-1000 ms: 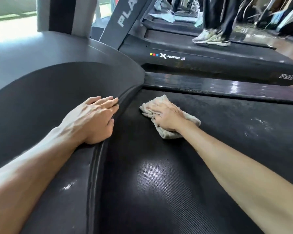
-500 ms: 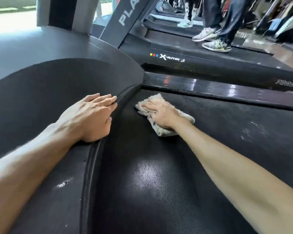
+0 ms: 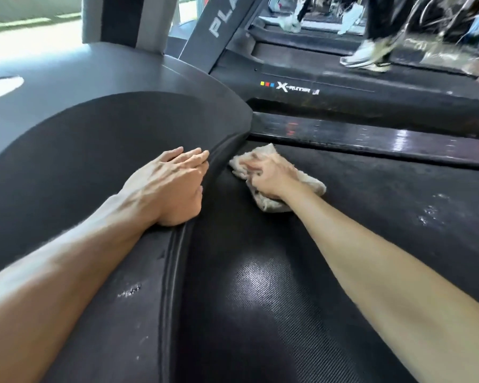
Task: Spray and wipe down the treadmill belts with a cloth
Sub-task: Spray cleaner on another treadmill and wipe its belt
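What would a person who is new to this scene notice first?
First, the right hand pressing a crumpled beige cloth onto the black treadmill belt, near its front end. Beside it, the left hand rests with straight fingers on the grey motor cover. At top right, blurred sneakers step on the next treadmill.

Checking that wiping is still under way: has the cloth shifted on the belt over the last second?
Yes, slightly. The cloth, under the right hand, has slid nearer the belt's front corner, where the motor cover meets the side rail.
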Demonstrator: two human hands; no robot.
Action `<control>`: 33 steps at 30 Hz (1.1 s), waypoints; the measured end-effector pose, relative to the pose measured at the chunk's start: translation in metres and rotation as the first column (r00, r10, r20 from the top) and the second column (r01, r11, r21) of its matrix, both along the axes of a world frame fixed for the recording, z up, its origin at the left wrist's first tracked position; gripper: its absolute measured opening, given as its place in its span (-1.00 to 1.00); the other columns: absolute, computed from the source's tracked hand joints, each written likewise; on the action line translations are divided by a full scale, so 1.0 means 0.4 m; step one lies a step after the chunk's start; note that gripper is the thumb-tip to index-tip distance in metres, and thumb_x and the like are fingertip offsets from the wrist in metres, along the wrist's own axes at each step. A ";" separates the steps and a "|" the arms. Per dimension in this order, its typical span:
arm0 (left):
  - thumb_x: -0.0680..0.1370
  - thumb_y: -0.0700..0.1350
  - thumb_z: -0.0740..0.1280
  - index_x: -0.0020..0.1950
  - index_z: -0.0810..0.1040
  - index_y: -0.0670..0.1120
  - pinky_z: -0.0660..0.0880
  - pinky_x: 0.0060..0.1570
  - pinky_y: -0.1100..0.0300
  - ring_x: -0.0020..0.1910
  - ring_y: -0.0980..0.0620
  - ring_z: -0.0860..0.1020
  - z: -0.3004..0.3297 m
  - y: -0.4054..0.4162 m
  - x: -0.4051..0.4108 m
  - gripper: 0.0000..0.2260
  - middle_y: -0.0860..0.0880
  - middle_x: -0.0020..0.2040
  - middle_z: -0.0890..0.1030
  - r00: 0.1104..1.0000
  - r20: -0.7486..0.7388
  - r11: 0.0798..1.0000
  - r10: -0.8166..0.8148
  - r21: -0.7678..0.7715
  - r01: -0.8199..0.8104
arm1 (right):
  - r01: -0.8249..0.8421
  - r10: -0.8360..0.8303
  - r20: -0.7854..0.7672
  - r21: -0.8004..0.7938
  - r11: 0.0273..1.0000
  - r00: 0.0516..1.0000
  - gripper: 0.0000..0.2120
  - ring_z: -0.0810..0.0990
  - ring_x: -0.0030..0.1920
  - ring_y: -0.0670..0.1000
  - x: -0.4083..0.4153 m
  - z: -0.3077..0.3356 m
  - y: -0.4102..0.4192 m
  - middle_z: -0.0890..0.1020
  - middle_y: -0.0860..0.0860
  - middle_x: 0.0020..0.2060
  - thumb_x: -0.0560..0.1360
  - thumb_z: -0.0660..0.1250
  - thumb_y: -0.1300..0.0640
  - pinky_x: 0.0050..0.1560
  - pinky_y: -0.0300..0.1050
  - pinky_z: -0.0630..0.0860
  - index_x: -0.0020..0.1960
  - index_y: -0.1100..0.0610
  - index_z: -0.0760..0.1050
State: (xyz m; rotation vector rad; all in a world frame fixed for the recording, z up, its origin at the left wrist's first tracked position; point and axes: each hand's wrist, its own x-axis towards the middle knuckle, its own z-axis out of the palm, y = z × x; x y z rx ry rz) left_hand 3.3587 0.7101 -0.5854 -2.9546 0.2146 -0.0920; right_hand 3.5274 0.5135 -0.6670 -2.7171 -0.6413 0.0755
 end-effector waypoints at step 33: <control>0.68 0.00 0.03 0.66 0.09 -0.06 -0.17 0.60 0.14 0.63 0.17 -0.11 0.003 -0.001 -0.003 -0.47 0.05 0.67 -0.02 1.000 -0.004 1.000 -0.009 -0.030 0.009 | -0.412 0.412 0.009 0.068 0.909 0.911 -0.42 0.00 0.66 -0.04 -0.090 -0.025 -0.039 0.35 -0.13 0.56 0.42 0.06 -0.03 0.61 0.00 -0.01 0.36 -0.19 0.58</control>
